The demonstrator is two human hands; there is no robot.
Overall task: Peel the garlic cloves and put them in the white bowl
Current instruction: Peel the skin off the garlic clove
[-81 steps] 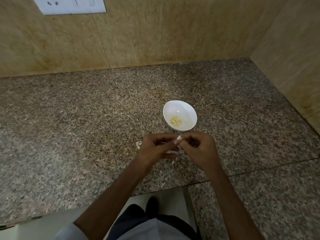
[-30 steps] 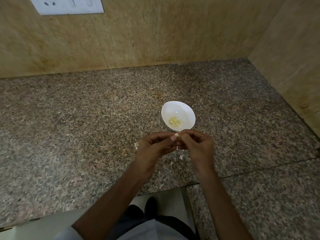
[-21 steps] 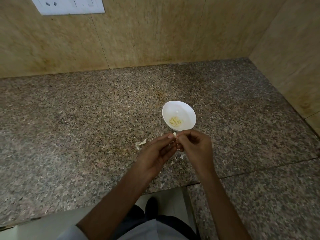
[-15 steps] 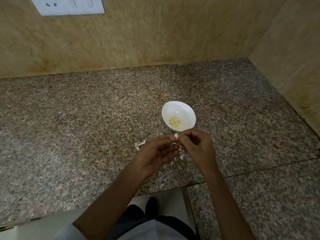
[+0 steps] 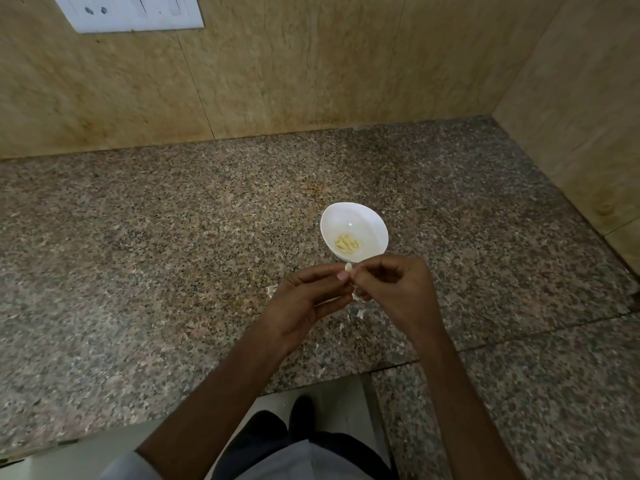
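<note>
A small white bowl (image 5: 358,221) stands on the granite counter and holds several peeled yellowish garlic cloves (image 5: 347,243). Just in front of the bowl, my left hand (image 5: 304,299) and my right hand (image 5: 394,289) meet above the counter. Both pinch one small white garlic clove (image 5: 348,267) between their fingertips. Most of the clove is hidden by the fingers. A scrap of white skin (image 5: 356,296) hangs under my right fingers.
Bits of white garlic skin (image 5: 360,313) lie scattered on the speckled counter (image 5: 173,254) under and around my hands. Tiled walls close off the back and right. A white switch plate (image 5: 131,12) sits high on the back wall. The counter edge steps near my body.
My hands stayed together in front of the bowl, working the clove. My left fingers loosened for a moment and now pinch the clove again; more skin bits lie on the counter.
</note>
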